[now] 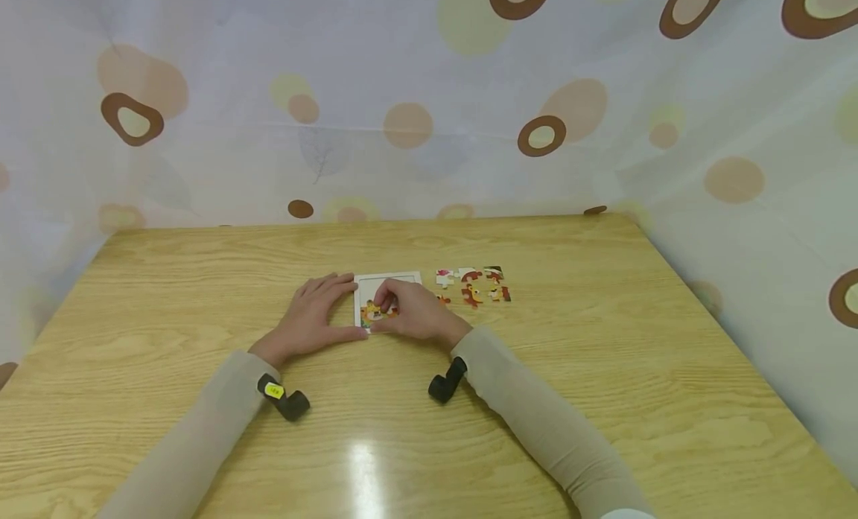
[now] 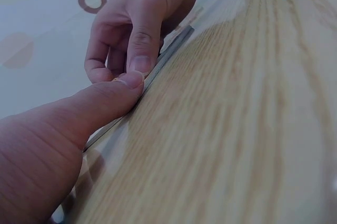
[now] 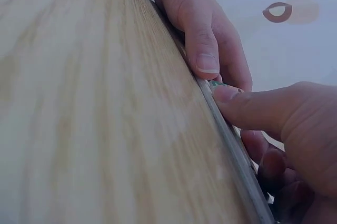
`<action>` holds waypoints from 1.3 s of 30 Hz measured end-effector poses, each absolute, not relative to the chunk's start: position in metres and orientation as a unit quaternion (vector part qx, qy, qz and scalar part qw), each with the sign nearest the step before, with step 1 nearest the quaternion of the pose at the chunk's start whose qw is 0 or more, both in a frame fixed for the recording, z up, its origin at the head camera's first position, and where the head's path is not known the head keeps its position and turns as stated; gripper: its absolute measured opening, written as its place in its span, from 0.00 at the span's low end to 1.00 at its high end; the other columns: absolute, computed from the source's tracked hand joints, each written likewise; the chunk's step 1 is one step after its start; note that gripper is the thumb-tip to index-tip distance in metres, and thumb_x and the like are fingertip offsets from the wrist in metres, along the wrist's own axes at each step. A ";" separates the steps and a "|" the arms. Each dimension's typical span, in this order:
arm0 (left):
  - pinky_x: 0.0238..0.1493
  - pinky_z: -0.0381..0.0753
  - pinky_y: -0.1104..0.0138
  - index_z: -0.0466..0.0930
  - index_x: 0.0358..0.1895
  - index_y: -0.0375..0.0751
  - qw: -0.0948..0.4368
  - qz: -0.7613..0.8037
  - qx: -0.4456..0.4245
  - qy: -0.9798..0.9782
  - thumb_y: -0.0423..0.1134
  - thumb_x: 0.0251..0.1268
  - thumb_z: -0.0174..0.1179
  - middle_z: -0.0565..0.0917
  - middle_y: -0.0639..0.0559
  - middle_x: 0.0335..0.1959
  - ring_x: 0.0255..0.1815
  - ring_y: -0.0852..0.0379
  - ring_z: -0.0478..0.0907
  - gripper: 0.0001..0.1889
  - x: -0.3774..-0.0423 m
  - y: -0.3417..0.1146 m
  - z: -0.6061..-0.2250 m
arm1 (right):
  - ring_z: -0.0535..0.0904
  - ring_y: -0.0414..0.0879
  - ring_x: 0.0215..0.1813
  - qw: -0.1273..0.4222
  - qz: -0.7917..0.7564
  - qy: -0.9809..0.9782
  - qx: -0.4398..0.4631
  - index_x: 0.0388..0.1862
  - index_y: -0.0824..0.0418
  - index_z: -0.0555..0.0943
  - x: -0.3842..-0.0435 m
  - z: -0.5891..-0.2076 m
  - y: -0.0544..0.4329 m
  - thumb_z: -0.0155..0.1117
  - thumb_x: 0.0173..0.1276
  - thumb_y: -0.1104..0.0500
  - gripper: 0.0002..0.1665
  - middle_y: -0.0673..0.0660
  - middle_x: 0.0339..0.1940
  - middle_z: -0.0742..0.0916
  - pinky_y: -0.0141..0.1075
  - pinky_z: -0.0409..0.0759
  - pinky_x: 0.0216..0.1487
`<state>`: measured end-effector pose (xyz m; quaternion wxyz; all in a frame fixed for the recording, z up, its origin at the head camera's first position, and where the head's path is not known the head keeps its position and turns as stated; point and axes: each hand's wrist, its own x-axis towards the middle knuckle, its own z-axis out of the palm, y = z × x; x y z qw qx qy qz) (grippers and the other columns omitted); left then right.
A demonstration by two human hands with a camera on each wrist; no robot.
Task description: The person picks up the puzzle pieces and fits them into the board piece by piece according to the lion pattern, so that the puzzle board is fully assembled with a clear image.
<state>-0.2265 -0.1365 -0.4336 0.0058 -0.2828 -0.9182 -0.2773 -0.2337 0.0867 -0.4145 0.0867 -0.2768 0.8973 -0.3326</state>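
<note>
A white-rimmed jigsaw tray (image 1: 390, 275) lies flat on the table, with colourful pieces (image 1: 369, 314) in its near left part. My left hand (image 1: 308, 318) rests along the tray's left side, thumb extended at the near corner and fingertips at the far corner. Over the tray my right hand (image 1: 418, 310) bends its fingers and pinches a jigsaw piece (image 3: 218, 83), whose green edge shows past the thumb in the right wrist view. That hand covers most of the piece. Both thumbs nearly meet at the tray's near edge (image 2: 167, 56).
Several loose jigsaw pieces (image 1: 472, 295) lie just right of the tray, partly behind the right hand. The wooden table (image 1: 268, 459) reaches back to a patterned cloth (image 1: 409, 169), which also hangs on the right. A small black camera mount (image 1: 293, 406) sits on each wrist.
</note>
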 end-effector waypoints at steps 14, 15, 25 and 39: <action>0.72 0.46 0.41 0.67 0.69 0.39 0.006 -0.273 -0.279 -0.921 0.58 0.52 0.68 0.63 0.45 0.73 0.76 0.40 0.52 0.43 -0.226 -0.137 -0.429 | 0.73 0.39 0.29 0.075 -0.377 0.886 -0.258 0.37 0.58 0.79 -0.236 -0.414 0.084 0.68 0.64 0.57 0.08 0.52 0.33 0.84 0.28 0.71 0.31; 0.72 0.46 0.41 0.67 0.69 0.39 0.007 -0.272 -0.280 -0.921 0.58 0.52 0.68 0.63 0.45 0.73 0.75 0.40 0.52 0.43 -0.227 -0.137 -0.429 | 0.73 0.39 0.29 0.076 -0.381 0.884 -0.258 0.37 0.58 0.79 -0.236 -0.414 0.084 0.68 0.64 0.57 0.08 0.52 0.33 0.84 0.28 0.71 0.32; 0.73 0.45 0.42 0.66 0.70 0.40 0.000 -0.269 -0.277 -0.922 0.59 0.53 0.67 0.62 0.46 0.74 0.76 0.42 0.51 0.43 -0.228 -0.138 -0.427 | 0.71 0.39 0.27 0.094 -0.429 0.861 -0.256 0.36 0.62 0.79 -0.240 -0.412 0.086 0.68 0.64 0.61 0.06 0.54 0.31 0.83 0.27 0.70 0.30; 0.74 0.43 0.42 0.66 0.70 0.40 -0.012 -0.277 -0.274 -0.921 0.60 0.52 0.67 0.62 0.45 0.74 0.76 0.40 0.51 0.44 -0.226 -0.136 -0.427 | 0.78 0.40 0.29 0.119 -0.565 0.794 -0.189 0.41 0.65 0.80 -0.242 -0.420 0.101 0.63 0.68 0.62 0.07 0.55 0.33 0.84 0.29 0.77 0.32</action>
